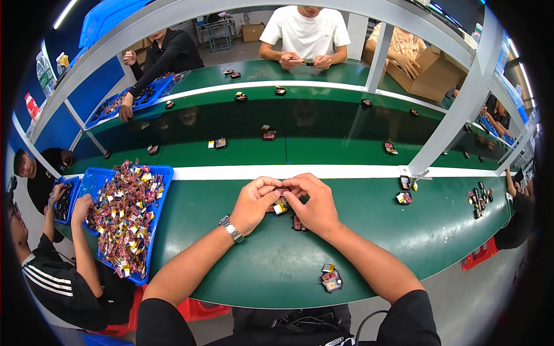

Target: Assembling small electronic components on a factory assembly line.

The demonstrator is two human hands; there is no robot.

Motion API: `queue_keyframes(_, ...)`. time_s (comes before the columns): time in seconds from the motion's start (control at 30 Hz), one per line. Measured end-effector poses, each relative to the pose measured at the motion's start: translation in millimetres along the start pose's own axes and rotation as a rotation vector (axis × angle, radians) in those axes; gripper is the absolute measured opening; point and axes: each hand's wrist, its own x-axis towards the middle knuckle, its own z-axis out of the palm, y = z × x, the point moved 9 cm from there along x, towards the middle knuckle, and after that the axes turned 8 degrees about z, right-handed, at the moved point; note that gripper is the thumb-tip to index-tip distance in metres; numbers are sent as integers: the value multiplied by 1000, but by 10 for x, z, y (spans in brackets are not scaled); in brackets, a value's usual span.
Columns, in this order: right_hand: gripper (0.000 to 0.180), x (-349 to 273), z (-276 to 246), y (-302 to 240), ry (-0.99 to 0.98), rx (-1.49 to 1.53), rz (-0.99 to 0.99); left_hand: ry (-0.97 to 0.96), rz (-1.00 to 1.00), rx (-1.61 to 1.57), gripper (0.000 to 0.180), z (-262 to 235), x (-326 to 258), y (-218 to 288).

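My left hand point(254, 203) and my right hand point(311, 202) meet over the green table point(271, 265), fingertips pinched together on one small dark part with a yellow tab point(280, 206). A metal watch point(231, 228) sits on my left wrist. Another small part point(298, 224) lies just under my right hand. A further part with a yellow tab point(331, 279) rests near the table's front edge, between my forearms.
A blue tray point(164, 173) heaped with several red and yellow parts stands at the left, where a person's hand point(82, 203) reaches in. Small parts ride the dark conveyor belt point(323, 124). Loose parts point(405, 197) lie at the right. Other people work across and beside.
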Motion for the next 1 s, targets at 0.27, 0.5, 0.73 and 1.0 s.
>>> queue_keyframes(0.27,16,91,84,285,-69,170,213,3,75,107,25,-4,2,55)
queue_keyframes(0.5,16,1066,-525,1133,219,-148,416,93,215,118,27,-276,121,155)
queue_keyframes(0.73,35,1423,-267,868,259,-743,123,86,183,94,17,-329,140,108)
queue_keyframes(1.0,64,1547,384,928,254,-749,306,92,158,-9,14,-441,260,121)
